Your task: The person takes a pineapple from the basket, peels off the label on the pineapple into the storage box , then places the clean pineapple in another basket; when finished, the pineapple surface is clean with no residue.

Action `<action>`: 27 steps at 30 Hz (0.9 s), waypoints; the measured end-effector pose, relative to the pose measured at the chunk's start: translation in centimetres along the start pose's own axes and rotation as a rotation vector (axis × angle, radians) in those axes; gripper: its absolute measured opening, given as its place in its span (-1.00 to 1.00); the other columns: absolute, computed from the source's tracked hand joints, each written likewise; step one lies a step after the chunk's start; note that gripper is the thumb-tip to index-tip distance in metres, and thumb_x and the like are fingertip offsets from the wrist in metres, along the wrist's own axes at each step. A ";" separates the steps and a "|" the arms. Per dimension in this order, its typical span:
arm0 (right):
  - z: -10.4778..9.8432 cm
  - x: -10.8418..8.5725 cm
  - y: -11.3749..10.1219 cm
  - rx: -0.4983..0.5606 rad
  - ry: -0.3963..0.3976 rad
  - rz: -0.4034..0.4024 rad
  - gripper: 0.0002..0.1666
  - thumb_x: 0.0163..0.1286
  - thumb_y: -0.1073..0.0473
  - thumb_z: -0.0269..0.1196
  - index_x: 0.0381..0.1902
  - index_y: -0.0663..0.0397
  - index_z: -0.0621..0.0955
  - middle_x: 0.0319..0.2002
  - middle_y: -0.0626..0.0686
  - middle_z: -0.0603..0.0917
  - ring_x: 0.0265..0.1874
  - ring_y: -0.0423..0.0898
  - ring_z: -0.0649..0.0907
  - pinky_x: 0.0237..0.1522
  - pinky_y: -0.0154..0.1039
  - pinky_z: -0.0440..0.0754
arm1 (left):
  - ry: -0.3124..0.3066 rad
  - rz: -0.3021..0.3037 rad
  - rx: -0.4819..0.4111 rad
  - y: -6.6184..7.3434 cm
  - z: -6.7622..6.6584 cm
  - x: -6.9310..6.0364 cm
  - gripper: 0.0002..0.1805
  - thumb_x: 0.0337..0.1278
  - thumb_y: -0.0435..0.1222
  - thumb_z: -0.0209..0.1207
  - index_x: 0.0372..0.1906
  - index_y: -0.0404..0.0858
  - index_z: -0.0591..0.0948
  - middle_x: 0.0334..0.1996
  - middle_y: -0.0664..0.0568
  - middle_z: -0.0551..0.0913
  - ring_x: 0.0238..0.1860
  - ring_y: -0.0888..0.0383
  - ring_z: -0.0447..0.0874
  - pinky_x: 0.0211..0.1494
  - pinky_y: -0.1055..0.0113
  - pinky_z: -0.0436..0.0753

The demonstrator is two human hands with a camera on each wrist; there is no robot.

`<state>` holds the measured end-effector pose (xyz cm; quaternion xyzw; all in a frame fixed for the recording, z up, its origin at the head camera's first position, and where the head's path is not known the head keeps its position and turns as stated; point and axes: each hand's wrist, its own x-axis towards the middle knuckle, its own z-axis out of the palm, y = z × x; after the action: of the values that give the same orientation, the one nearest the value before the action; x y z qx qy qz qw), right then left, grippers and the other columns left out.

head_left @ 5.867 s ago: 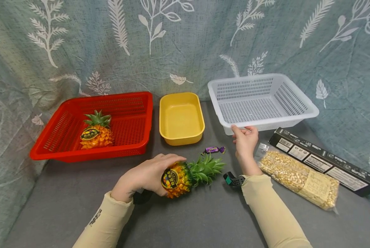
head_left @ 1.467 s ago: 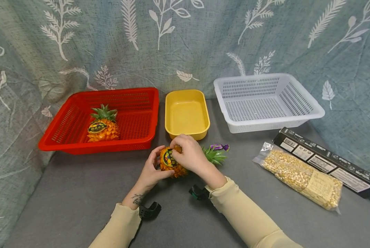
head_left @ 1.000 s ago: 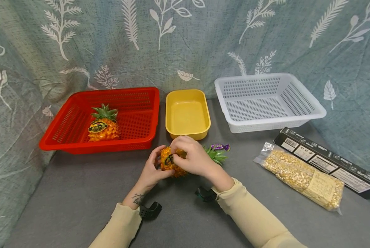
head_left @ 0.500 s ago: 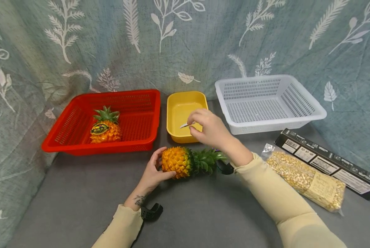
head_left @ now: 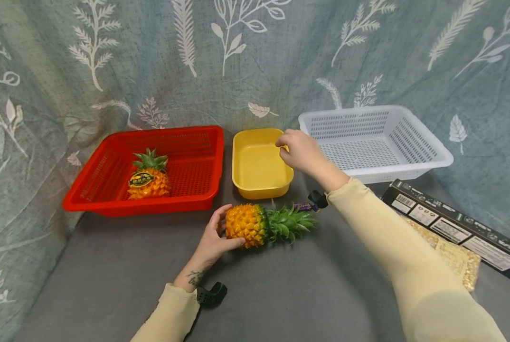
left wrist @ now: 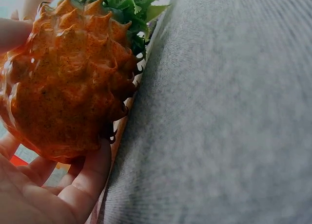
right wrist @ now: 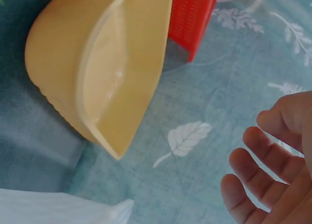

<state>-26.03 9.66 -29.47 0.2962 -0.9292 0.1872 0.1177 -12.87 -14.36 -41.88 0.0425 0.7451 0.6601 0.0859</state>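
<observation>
A pineapple [head_left: 245, 225] lies on its side on the grey table, green crown to the right. My left hand [head_left: 210, 240] grips its base end, thumb in front and fingers behind. No label shows on its visible skin; in the left wrist view the pineapple [left wrist: 73, 83] sits between thumb and fingers. My right hand [head_left: 302, 149] hovers at the right rim of the yellow tub [head_left: 259, 164]. Its fingers bend loosely with nothing between them, as the right wrist view of this right hand [right wrist: 287, 160] shows. A faint pale sliver [head_left: 273, 204] appears behind the crown, too blurred to name.
A red basket [head_left: 186, 204] at left holds another pineapple [head_left: 150, 184] with a black label. A white basket [head_left: 383, 171] stands back right. A purple-wrapped candy [head_left: 304, 207] lies behind the crown. A black box [head_left: 451, 228] and bag of corn kernels [head_left: 460, 259] lie right.
My right hand has peeled the label off the pineapple, carried it over the yellow tub and let it go. It has since moved up and right. My left hand keeps its hold.
</observation>
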 end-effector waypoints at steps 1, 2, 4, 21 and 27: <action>0.0 0.1 0.1 0.006 -0.008 0.017 -0.72 0.26 0.33 0.07 -0.14 0.22 0.65 -0.19 0.17 0.63 -0.20 0.07 0.60 -0.22 -0.09 0.57 | -0.002 0.001 0.000 0.0 0.0 0.0 -0.07 -0.21 -0.56 0.29 0.36 -0.25 0.12 0.23 -0.17 0.22 0.03 -0.06 0.32 -0.08 0.32 0.52; -0.1 0.1 0.2 0.011 -0.013 0.030 -0.71 0.26 0.32 0.07 -0.13 0.21 0.65 -0.18 0.16 0.63 -0.20 0.07 0.60 -0.22 -0.09 0.56 | -0.003 0.003 -0.002 0.0 0.1 0.0 -0.07 -0.21 -0.56 0.29 0.36 -0.25 0.12 0.23 -0.17 0.22 0.04 -0.06 0.32 -0.07 0.31 0.52; -0.3 0.1 0.2 0.028 -0.014 0.043 -0.71 0.26 0.31 0.07 -0.12 0.20 0.65 -0.17 0.15 0.63 -0.20 0.05 0.59 -0.23 -0.10 0.56 | -0.003 0.003 -0.002 0.1 0.1 0.0 -0.08 -0.21 -0.56 0.29 0.36 -0.25 0.13 0.23 -0.17 0.22 0.04 -0.06 0.32 -0.07 0.31 0.52; 2.0 -3.1 0.0 0.066 -0.737 0.117 -0.59 0.24 0.36 0.00 0.02 0.11 0.59 0.03 0.13 0.60 0.01 0.04 0.56 -0.06 -0.12 0.52 | 0.003 0.036 0.001 0.1 0.0 0.1 -0.07 -0.22 -0.56 0.29 0.36 -0.27 0.13 0.21 -0.18 0.23 0.03 -0.03 0.34 -0.09 0.30 0.53; 3.8 -3.9 1.1 0.219 -0.852 0.153 -0.58 0.31 0.35 -0.01 0.12 0.22 0.51 0.08 0.20 0.56 -0.08 -0.03 0.57 -0.04 -0.19 0.53 | -0.002 0.038 -0.015 -0.2 0.1 -0.1 -0.08 -0.21 -0.56 0.28 0.36 -0.29 0.12 0.21 -0.19 0.23 0.00 0.03 0.35 -0.13 0.35 0.54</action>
<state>-23.99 10.86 -34.50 0.2878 -0.8887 0.1537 -0.3220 -12.73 -14.32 -42.06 0.0568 0.7392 0.6669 0.0745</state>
